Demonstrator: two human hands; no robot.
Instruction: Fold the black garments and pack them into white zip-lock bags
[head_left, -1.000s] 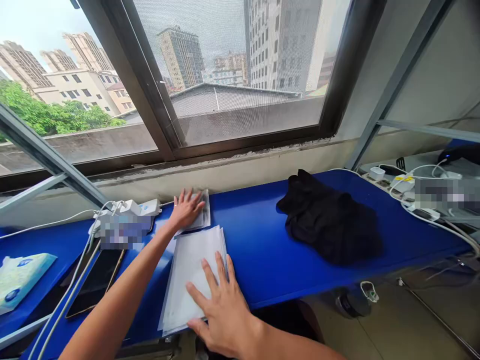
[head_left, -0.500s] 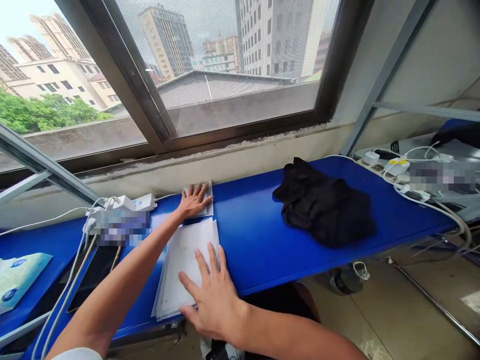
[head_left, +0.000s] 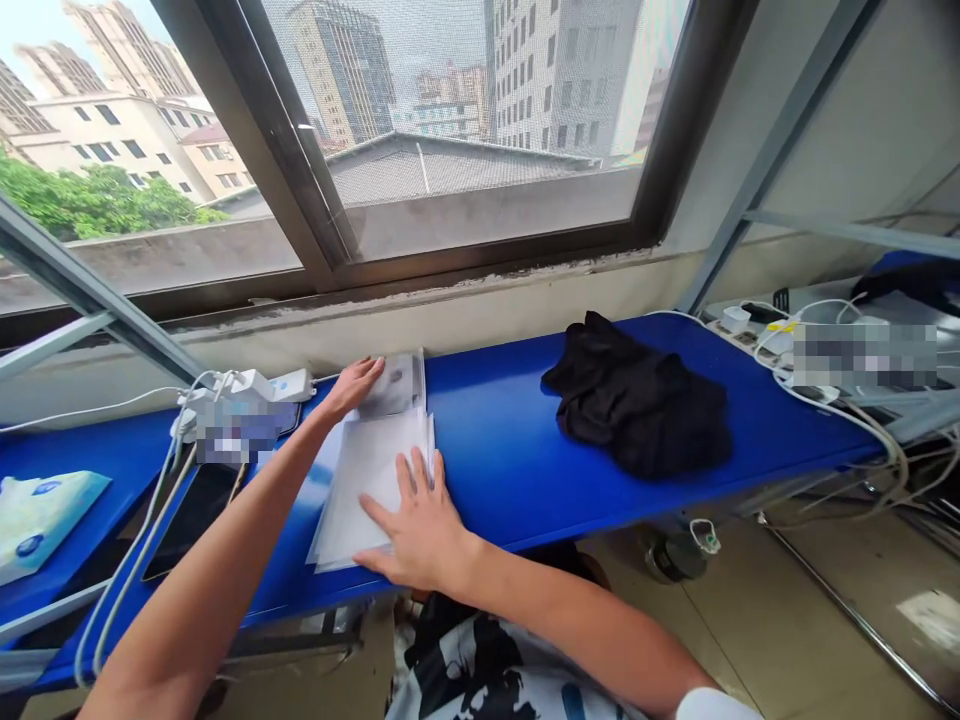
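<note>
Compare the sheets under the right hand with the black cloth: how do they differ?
The sheets are whitish; the cloth is black. The sheets lie flat; the cloth is crumpled. The right hand rests on the sheets; neither hand touches the cloth. Both lie on the blue table.

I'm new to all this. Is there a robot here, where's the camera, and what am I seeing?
No robot: these are a person's own bare hands, and every picture comes from one camera on that person's head, looking forward and down. On the blue table lie pale sheets, a smaller pile nearer the window, and a black cloth. The right hand spreads over the sheets; the left hand is at the smaller pile's left side. Neither appears to grip anything.
</note>
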